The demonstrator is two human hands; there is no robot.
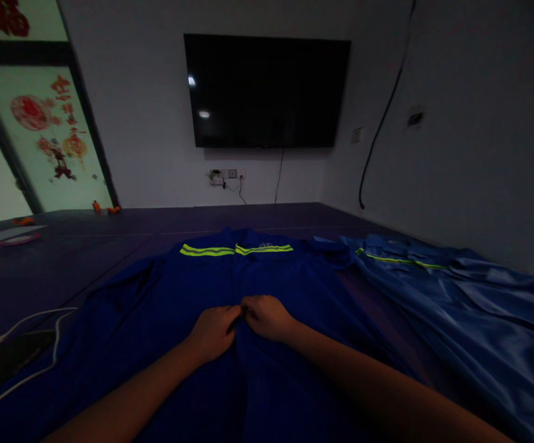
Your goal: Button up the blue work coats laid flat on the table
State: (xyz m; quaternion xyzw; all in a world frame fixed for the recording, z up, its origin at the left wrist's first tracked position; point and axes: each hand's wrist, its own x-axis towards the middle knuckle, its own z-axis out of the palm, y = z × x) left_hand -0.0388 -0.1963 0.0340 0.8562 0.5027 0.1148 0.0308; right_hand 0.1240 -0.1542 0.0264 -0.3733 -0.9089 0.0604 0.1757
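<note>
A dark blue work jacket (165,307) with yellow-green reflective stripes (234,250) lies spread flat on the dark table in front of me. My left hand (212,332) and my right hand (267,317) meet at the jacket's centre front opening, fingers curled and pinching the cloth where the two front edges join. Whatever small part sits between the fingertips is hidden.
A second blue jacket (470,307) lies to the right, partly overlapping. A white cable (40,317) and a dark flat object (3,363) sit at the table's left edge. Papers (8,235) lie far left. A black TV (267,91) hangs on the wall ahead.
</note>
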